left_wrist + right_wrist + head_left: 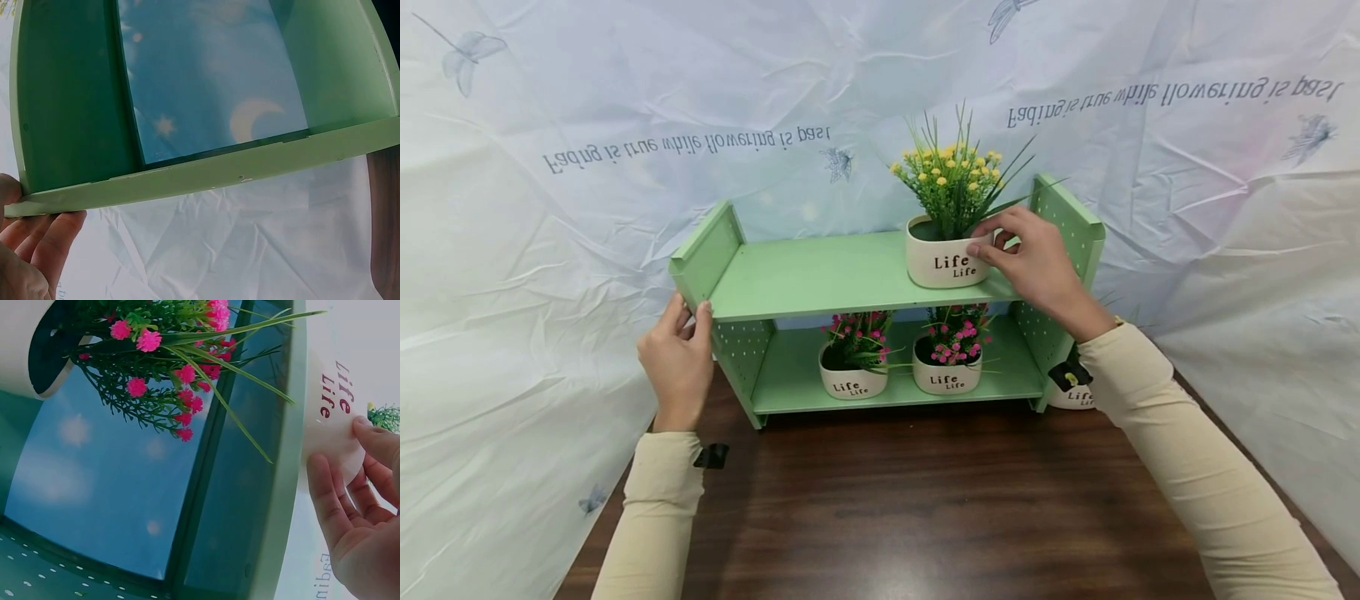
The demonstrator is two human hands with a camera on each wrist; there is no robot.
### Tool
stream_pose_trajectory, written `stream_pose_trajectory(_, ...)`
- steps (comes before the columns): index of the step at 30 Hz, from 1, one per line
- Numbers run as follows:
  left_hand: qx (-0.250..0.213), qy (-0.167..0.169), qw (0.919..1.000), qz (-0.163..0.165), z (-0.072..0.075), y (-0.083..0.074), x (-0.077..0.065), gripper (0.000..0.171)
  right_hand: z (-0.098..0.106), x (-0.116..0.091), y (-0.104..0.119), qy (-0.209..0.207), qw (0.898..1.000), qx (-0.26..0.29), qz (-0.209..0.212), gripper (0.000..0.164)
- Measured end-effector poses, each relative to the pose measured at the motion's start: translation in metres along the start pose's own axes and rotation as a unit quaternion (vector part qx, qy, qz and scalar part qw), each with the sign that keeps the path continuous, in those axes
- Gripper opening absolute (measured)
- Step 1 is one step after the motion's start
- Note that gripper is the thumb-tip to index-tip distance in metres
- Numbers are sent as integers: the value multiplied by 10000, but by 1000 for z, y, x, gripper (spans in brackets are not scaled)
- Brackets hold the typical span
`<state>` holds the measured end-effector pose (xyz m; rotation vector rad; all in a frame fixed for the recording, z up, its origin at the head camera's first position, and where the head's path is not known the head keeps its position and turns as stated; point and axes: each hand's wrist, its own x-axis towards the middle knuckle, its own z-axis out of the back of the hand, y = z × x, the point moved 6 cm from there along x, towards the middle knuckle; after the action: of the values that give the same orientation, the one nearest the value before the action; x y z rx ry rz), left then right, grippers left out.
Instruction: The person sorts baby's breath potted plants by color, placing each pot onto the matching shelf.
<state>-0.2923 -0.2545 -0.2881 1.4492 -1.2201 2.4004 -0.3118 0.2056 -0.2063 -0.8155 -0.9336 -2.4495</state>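
Note:
A green two-tier shelf (pixel 812 271) stands on a dark wood table (pixel 910 500). My left hand (pixel 677 367) grips the front edge of its left side panel, thumb on one face and fingers on the other, as the left wrist view shows at the panel edge (pixel 219 178). On the upper tier, toward the right end, sits a white oval pot (pixel 940 258) lettered "Life", with yellow artificial flowers (pixel 955 171) and long green blades. My right hand (pixel 1037 258) pinches this pot's right side near the rim; its fingers (pixel 328 494) show against the pot in the right wrist view.
Two matching pots with pink flowers, one left (pixel 853 383) and one right (pixel 947 379), stand on the lower tier. Another white pot (pixel 1070 396) is on the table past the shelf's right side, partly behind my wrist. A printed cloth (pixel 775 83) hangs behind.

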Motion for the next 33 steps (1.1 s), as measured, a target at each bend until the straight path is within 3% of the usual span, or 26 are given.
stream_pose_trajectory(33,44,-20,10000,41,-1,2,-1,28,3,-3,4,17,10000,74,11,18)
